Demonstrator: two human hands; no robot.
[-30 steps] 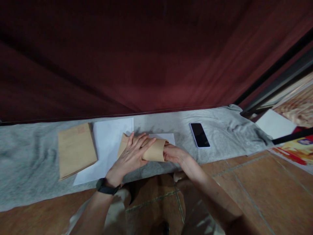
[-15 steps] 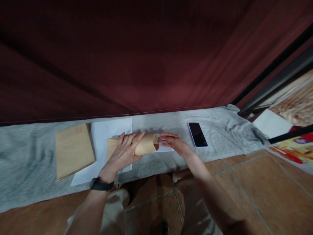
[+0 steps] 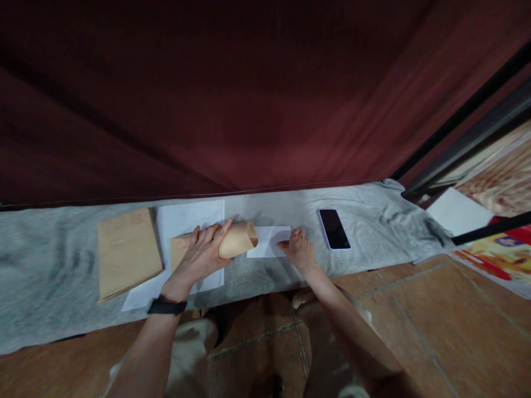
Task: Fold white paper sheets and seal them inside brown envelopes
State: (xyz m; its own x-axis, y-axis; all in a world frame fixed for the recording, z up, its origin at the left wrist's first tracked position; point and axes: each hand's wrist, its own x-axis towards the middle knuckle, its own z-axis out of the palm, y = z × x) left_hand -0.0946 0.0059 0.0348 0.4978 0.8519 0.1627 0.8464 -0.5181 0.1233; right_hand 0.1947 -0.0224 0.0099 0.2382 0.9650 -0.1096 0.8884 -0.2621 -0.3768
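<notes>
My left hand (image 3: 202,251) grips a brown paper envelope (image 3: 237,241), its fingers lying over the top. The envelope's right end bows up into a gaping mouth, and its left end rests over large white sheets (image 3: 191,214). Just right of that mouth, a small white paper (image 3: 267,242) lies flat on the grey cloth. My right hand (image 3: 299,250) is at this paper's right edge, thumb over the paper and fingers curled, closed on it. The envelope's mouth and the paper's left edge are close together; whether they touch I cannot tell.
A stack of brown envelopes (image 3: 129,251) lies at left, partly over the white sheets. A phone (image 3: 334,229) is on the grey cloth (image 3: 381,221) at right. Behind rises a dark red curtain (image 3: 249,110). Black bars (image 3: 492,229) and a printed bag (image 3: 498,257) stand far right.
The envelope and my left hand have shifted slightly left. My right hand has moved from the envelope's mouth to the white paper's right edge, its fingers now curled.
</notes>
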